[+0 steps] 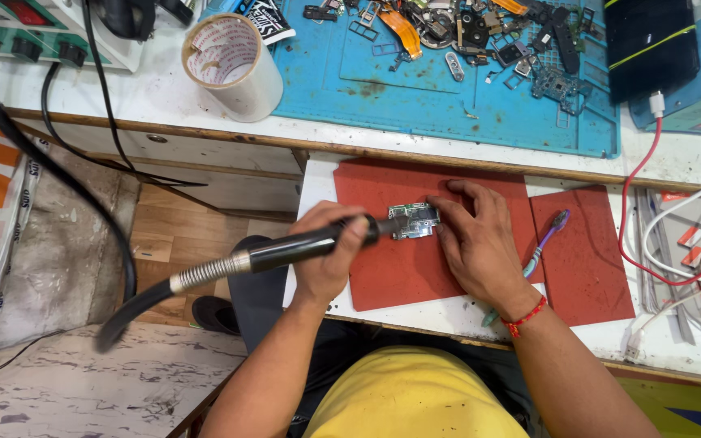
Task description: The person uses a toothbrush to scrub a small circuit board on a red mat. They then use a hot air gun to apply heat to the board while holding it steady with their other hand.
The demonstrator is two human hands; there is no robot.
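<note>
A small green circuit board lies on a red mat on the pull-out shelf in front of me. My left hand grips the black handle of a hot-air tool, whose nozzle points at the board's left edge. A metal spring collar and a thick black hose trail from the handle to the left. My right hand rests flat on the mat, its fingertips touching the board's right side.
A purple and green toothbrush lies partly under my right wrist, beside a second red mat. Above, a blue work mat holds several phone parts. A tape roll, a black device and red and white cables sit around.
</note>
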